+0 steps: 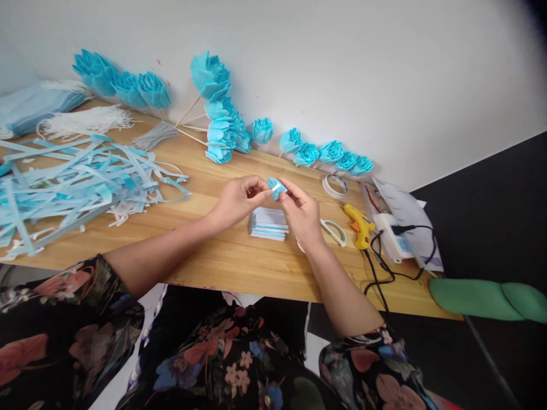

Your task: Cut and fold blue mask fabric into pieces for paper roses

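Observation:
Between my two hands, above the front part of the wooden table, is a small folded piece of light blue material with a white strip across it. My left hand pinches its left side between thumb and fingers. On the other side, my right hand grips its right edge. Just below them lies a stack of white and blue cut pieces. A pair of scissors with a pale handle rests partly hidden behind my right wrist.
Blue handmade flowers on sticks line the wall. Loose blue strips heap at the left, near white cords and stacked sheets. To the right are a tape roll, a yellow glue gun and a power strip with black cables.

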`<state>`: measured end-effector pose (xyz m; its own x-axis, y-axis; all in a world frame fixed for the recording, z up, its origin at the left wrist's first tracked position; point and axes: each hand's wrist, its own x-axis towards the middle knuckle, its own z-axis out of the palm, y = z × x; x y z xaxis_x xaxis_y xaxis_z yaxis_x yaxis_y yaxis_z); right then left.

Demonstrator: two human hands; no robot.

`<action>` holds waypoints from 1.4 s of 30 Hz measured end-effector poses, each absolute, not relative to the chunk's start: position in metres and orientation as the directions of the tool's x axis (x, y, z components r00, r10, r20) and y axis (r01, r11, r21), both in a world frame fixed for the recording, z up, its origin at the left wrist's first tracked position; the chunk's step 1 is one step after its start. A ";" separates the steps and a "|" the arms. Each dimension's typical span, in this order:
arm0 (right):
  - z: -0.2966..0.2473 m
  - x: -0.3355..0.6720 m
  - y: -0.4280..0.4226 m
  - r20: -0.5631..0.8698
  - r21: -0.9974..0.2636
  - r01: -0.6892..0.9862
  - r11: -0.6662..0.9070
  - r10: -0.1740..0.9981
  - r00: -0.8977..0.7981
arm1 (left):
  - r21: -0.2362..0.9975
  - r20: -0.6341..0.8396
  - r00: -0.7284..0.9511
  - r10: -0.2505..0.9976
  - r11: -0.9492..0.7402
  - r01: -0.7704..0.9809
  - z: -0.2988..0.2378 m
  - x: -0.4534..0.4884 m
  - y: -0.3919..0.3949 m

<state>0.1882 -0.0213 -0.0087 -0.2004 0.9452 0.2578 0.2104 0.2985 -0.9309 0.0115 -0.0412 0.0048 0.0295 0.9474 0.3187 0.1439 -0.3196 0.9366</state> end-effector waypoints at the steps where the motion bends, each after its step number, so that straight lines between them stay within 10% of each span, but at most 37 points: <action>1: -0.009 0.188 -0.021 0.257 -0.931 0.213 0.298 0.945 -0.200 | 0.930 0.333 0.026 0.943 -0.333 0.154 0.006 0.011 -0.042; 42: -0.006 0.182 -0.025 0.221 -0.962 0.108 0.251 0.947 -0.232 | 0.952 0.257 0.040 0.965 -0.261 0.160 -0.003 0.011 -0.037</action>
<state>0.1818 -0.0247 -0.0057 -0.2325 0.9471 0.2213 0.1080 0.2513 -0.9619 0.0110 -0.0369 -0.0033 0.0401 0.9655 0.2574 0.1601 -0.2605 0.9521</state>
